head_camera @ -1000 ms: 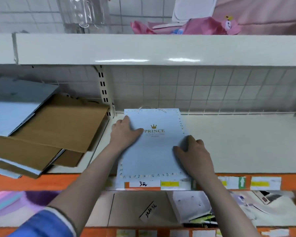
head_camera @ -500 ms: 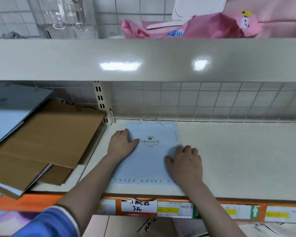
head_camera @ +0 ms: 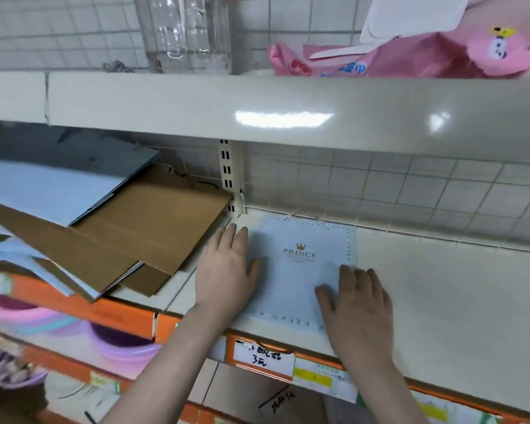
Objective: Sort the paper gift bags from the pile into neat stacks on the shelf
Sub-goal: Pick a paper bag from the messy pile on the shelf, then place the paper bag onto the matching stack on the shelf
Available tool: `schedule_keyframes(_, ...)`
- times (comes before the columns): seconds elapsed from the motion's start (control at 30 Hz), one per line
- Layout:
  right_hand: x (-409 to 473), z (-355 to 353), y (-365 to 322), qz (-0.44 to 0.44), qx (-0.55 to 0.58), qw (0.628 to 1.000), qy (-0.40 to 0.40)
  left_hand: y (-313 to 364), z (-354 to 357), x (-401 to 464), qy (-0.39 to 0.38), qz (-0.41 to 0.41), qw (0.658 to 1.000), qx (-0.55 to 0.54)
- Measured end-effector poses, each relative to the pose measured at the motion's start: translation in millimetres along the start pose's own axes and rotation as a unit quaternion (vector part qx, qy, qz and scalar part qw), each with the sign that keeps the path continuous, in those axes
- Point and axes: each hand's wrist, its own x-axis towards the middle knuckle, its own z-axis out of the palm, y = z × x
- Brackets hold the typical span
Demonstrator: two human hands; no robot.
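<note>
A light blue paper gift bag [head_camera: 297, 270] with a gold crown and the word PRINCE lies flat on the cream shelf [head_camera: 441, 295], its cord handle toward the back wall. My left hand [head_camera: 227, 270] lies flat on the bag's left edge, fingers straight. My right hand [head_camera: 358, 298] presses flat on the bag's lower right corner. To the left, a loose pile of brown bags [head_camera: 141, 231] and blue-grey bags [head_camera: 58, 185] leans across the neighbouring shelf section.
A slotted upright post [head_camera: 227, 175] divides the two shelf sections. The upper shelf [head_camera: 288, 114] overhangs close above and carries a clear bottle [head_camera: 187, 32] and pink packages [head_camera: 410, 56]. Orange price strips [head_camera: 263, 359] line the front edge. Pink and purple basins [head_camera: 74, 325] sit below left.
Both hands have slid the blue bag deeper onto the shelf toward the back wall. It no longer overhangs the front edge. My view has shifted right and closer.
</note>
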Motion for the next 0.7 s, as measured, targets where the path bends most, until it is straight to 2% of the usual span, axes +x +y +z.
schedule_keyframes(0.17, -4.3, -0.8, -34.8, -0.032, 0.034, 0.999, 0.008, -42.7, -34.8, -26.4, -0.008, -0.054, 0.997, 0.057)
schedule_keyframes(0.3, -11.0, 1.6, -71.7, -0.063, 0.052, 0.997, 0.010, -84.4, -59.6, -46.5, 0.023, -0.101, 0.992, 0.071)
schedule_keyframes(0.47, -15.2, 4.2, -134.5, -0.093, 0.075, 0.993, -0.021, -145.0, -85.9, -56.3, 0.052, -0.111, 0.988, 0.091)
schedule_keyframes(0.6, -15.2, 17.3, -198.2, -0.094, 0.119, 0.988, 0.038, -205.7, -103.9, -55.2, 0.075, -0.125, 0.986, 0.080)
schedule_keyframes(0.7, -19.8, 20.4, -254.9, -0.079, 0.108, 0.990, 0.045, -264.6, -116.3, -48.9, 0.090, -0.119, 0.987, 0.056)
